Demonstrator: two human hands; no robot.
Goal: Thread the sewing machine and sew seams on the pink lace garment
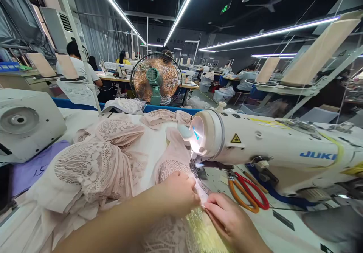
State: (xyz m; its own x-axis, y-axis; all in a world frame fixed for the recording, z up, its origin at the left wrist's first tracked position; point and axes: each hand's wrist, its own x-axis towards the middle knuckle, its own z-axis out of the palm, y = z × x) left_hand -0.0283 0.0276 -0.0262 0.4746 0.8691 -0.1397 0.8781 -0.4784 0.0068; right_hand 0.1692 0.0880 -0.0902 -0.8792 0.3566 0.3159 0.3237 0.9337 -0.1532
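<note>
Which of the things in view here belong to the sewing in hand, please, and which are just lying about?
In use:
left hand and right hand, pressing the pink lace fabric
sewing machine, its needle area by the fingers

Lying about:
scissors under the machine arm
fan behind the table
purple sheet
second machine at left

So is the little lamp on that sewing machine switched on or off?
On. The lamp at the head of the sewing machine glows bright white and lights the pink lace fabric by the left hand.
</note>
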